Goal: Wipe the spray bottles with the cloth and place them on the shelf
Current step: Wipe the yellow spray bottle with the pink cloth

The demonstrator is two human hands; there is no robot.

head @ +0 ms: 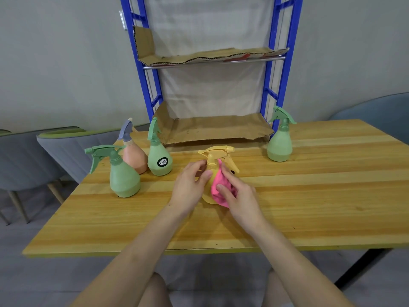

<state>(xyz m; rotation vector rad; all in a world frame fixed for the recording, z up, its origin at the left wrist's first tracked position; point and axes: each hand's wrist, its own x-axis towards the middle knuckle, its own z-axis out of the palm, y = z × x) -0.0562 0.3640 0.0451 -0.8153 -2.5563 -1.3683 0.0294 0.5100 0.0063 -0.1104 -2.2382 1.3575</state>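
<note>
A yellow spray bottle [214, 161] stands upright at the middle of the wooden table [309, 196]. My left hand [190, 187] grips its body from the left. My right hand [238, 196] presses a pink cloth [218, 191] against the bottle's right side. To the left stand two green spray bottles [124, 173] [159, 156] and an orange one with a grey trigger [132, 151]. Another green spray bottle [280, 140] stands at the right, beside the shelf. The blue-framed shelf [212, 127] behind the table has cardboard-lined levels with nothing on them.
The upper shelf level [212, 56] also carries cardboard. Grey chairs [62, 149] stand left of the table and another chair [376, 114] at the right. A grey wall lies behind.
</note>
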